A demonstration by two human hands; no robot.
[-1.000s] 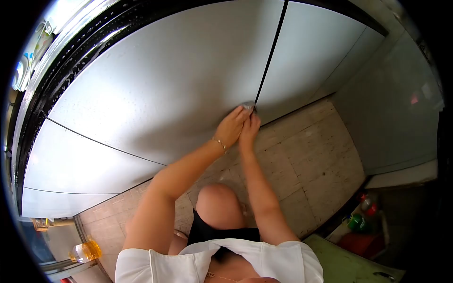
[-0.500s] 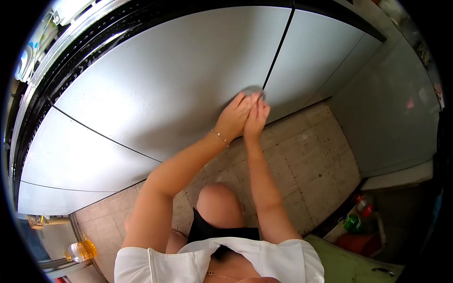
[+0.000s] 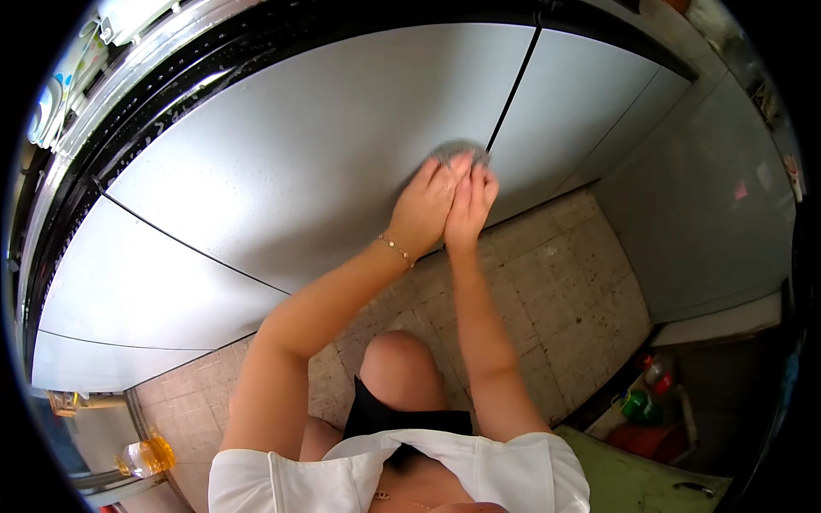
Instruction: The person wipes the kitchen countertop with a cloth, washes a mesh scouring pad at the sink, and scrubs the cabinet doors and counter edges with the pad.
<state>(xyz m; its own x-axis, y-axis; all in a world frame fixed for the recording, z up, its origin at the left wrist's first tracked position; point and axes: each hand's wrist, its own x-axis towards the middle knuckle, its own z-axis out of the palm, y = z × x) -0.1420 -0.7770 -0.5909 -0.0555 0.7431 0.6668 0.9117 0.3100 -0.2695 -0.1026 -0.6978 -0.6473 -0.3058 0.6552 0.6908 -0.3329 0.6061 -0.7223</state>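
A grey textured cloth is pressed against a silver-grey cabinet door, close to the dark gap at its right edge. My left hand, with a thin bracelet at the wrist, is closed over the cloth's near side. Right beside it, touching it, my right hand has its fingers bent onto the same cloth. Both hands hide most of the cloth's lower part, and the fingertips are slightly blurred.
A second door panel continues to the right, ending near a grey side wall. Tiled floor with dark specks lies below. A bottle of yellow liquid stands lower left; a green bottle is lower right, beside a green surface.
Both hands and the cloth have moved slightly upward along the door, and more of the cloth shows above the fingers. The camera view has shifted a little.
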